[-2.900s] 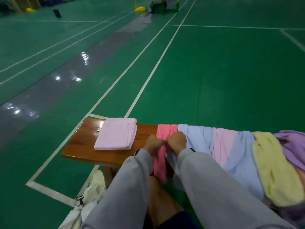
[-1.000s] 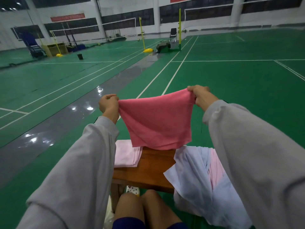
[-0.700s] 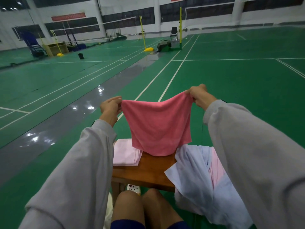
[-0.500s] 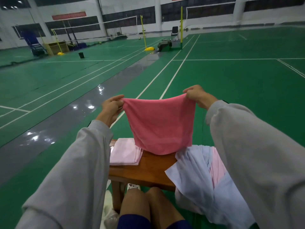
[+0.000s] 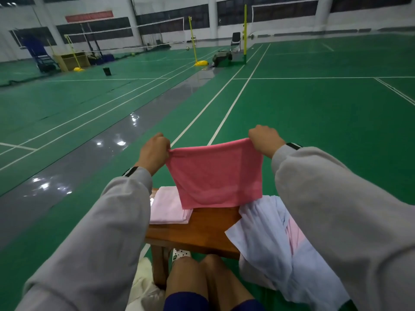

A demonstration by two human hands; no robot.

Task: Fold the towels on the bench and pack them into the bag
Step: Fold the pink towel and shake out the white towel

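A green badminton hall floor (image 5: 314, 131) marked with white lines stretched away behind a wooden bench (image 5: 202, 230), with yellow net posts (image 5: 245, 34) and a dark chair (image 5: 235, 41) far beyond the bench near the back wall. Above the bench, a seated person in grey sleeves (image 5: 112, 232) held a pink towel (image 5: 215, 173) in the air, stretched flat between both hands. The left hand (image 5: 153, 152) pinched the towel's upper left corner, fingers curled tight on the cloth. The right hand (image 5: 265, 139) gripped the upper right corner in the same manner, its back turned to the camera. The towel's lower hem hung just over the bench top; whether it touched the wood could not be told. On the bench's left end lay a pale pink towel (image 5: 168, 207), folded into a neat rectangle. On the bench's right side, unfolded pale blue towels (image 5: 269, 232) spilled over the near edge beside the person's bare knees (image 5: 202, 279), with a light pink towel (image 5: 294, 232) caught among them. Below the bench, beside its near leg, a cream bag (image 5: 143, 288) sat on the floor, only partly in view.
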